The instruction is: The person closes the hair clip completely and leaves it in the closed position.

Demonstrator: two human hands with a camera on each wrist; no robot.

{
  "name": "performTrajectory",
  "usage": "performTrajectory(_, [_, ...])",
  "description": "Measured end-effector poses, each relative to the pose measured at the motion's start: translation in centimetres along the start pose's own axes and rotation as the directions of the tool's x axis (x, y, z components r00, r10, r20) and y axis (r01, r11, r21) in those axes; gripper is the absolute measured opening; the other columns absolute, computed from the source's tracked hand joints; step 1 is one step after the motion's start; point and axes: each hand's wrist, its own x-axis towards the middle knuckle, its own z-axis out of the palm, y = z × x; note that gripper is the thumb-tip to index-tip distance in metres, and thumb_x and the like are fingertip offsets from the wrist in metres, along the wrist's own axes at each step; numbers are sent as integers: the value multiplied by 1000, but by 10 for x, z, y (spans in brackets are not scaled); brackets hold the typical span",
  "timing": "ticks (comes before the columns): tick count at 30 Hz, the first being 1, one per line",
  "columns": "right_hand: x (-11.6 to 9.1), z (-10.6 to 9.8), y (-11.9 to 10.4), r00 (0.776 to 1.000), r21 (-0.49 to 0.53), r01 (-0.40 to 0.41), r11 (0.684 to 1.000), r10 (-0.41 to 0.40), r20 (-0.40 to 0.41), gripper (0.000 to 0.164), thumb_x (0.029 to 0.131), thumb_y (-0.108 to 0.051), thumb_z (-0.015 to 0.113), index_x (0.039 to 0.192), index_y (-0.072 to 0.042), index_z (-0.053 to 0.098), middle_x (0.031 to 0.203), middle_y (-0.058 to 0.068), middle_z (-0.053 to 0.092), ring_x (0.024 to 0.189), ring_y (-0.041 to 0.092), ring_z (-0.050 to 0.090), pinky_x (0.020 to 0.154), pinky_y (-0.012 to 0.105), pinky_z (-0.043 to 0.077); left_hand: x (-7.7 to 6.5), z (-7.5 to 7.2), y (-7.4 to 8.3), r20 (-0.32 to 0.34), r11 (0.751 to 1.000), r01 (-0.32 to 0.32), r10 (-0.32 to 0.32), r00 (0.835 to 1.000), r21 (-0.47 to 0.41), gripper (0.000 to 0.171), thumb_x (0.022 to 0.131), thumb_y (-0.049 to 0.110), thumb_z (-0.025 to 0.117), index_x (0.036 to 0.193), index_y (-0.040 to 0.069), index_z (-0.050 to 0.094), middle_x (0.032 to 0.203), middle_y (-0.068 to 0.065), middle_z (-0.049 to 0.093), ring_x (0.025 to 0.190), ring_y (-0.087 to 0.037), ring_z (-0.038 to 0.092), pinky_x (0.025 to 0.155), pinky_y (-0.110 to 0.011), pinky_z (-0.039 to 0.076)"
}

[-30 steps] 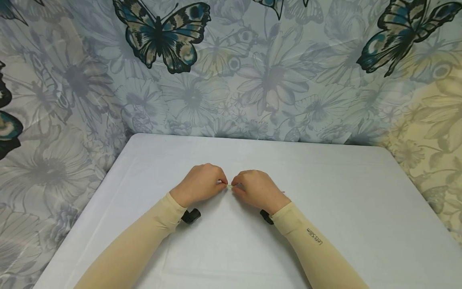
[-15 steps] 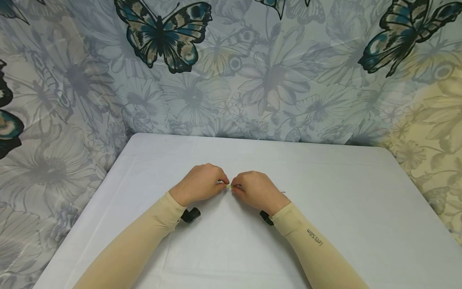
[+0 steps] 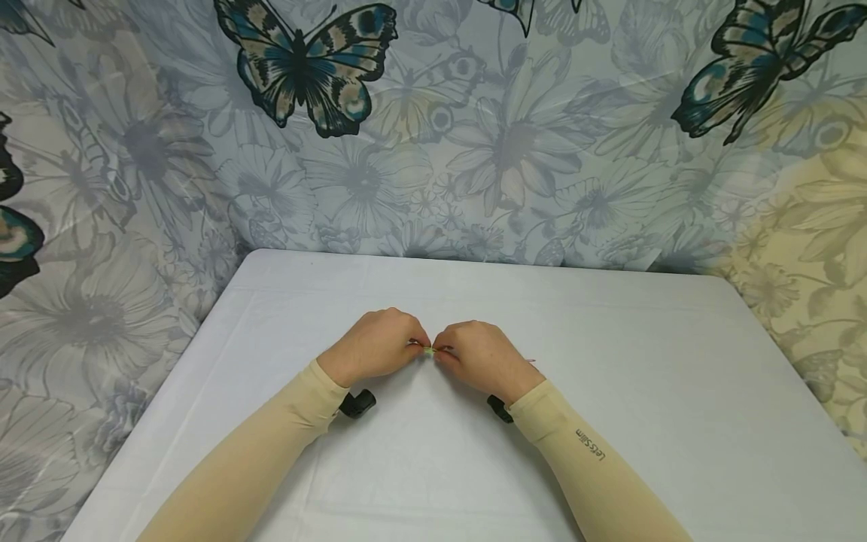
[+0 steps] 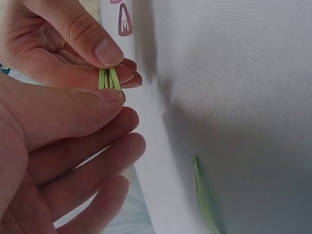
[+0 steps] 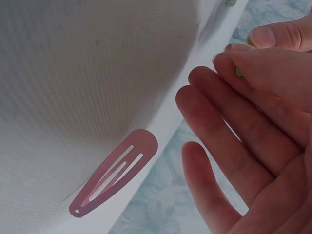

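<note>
- Left hand (image 3: 379,342) and right hand (image 3: 484,352) pinch opposite ends of the green snap hair clip (image 4: 110,79), held between them.
- Uneven pressure could bend it or send it springing loose.

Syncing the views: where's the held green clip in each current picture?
Head: green clip below centre, between left hand and right hand.
Left wrist: green clip upper left, between both hands.
Right wrist: green clip upper right, mostly hidden by the hands.
Shared landmark: white table.
</note>
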Motion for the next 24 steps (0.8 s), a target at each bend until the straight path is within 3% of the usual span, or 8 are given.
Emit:
performTrajectory(8, [1, 1, 0, 1000, -5, 7, 1000, -7, -9, 8, 98, -12, 78, 99, -17, 84, 95, -6, 80, 84, 12, 74, 80, 33, 61, 1, -1, -1, 32, 1000, 29, -28, 999, -7, 17, 98, 11, 77, 104, 22, 88, 105, 9, 82, 96, -10, 74, 83, -36, 61])
performTrajectory(24, [0, 3, 1, 1000, 7, 14, 1000, -14, -26, 8, 97, -12, 80, 101, -16, 85, 96, -6, 82, 86, 13, 76, 80, 33, 61, 0, -3, -1, 40, 1000, -11, 11, 999, -6, 13, 98, 12, 79, 101, 21, 88, 102, 9, 82, 92, -9, 72, 81, -35, 60])
